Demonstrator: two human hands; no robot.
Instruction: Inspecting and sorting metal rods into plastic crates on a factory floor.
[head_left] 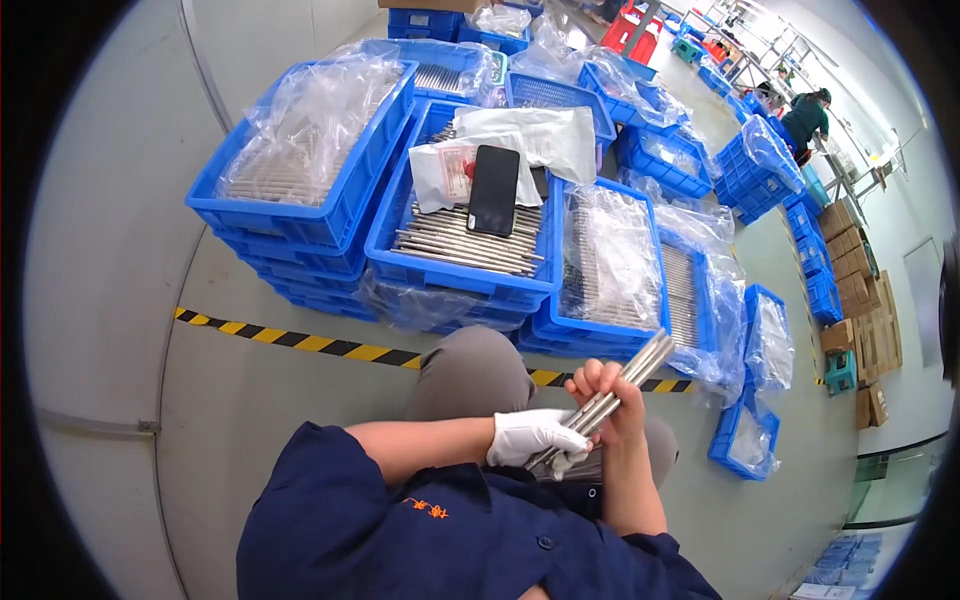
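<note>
A bundle of several slim silvery metal rods (600,405) slants across my lap, its far end pointing up and to the right. My left hand (535,437), in a white glove, is closed round the lower end of the bundle. Higher up, my bare right hand (612,395) grips the same rods with its fingers curled over them. Straight ahead stands a blue crate (460,275) of similar metal rods (465,245). A black phone (493,190) and white plastic bags (540,140) lie on top of those rods.
Stacked blue crates with plastic-wrapped rods (290,185) stand at left, and more crates (610,325) at right. Yellow-black floor tape (300,340) runs before them. Small crates (745,440) sit farther right. A person (805,120) works at the back right, near cardboard boxes (850,270).
</note>
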